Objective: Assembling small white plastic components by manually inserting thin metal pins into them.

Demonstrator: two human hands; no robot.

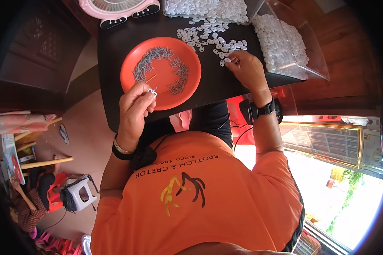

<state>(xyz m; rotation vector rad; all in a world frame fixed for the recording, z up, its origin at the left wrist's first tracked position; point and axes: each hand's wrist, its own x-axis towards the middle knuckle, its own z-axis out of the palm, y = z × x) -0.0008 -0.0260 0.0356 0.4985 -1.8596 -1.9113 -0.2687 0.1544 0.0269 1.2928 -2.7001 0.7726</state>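
Observation:
My left hand point(134, 108) is closed above the near-left rim of an orange-red round dish point(191, 91). Thumb and forefinger pinch a small white plastic piece point(152, 92) with holes, and a short grey pin seems to stick up from it. Many small grey metal pins point(151, 59) lie in a broken ring inside the dish. A thin brown stick point(151, 78) shows just beyond my left fingers; whether they hold it I cannot tell. To the right, my right hand point(249, 72) pinches another white piece point(227, 60) at the near edge of a loose scatter of oval white pieces point(206, 32).
Two clear bins of white pieces, one at the back point(206, 10) and one at the right point(281, 44), border the dark table point(215, 83). A pink fan point(119, 8) stands at the back left. Another person point(30, 204) sits at the far left near a white stool point(81, 193).

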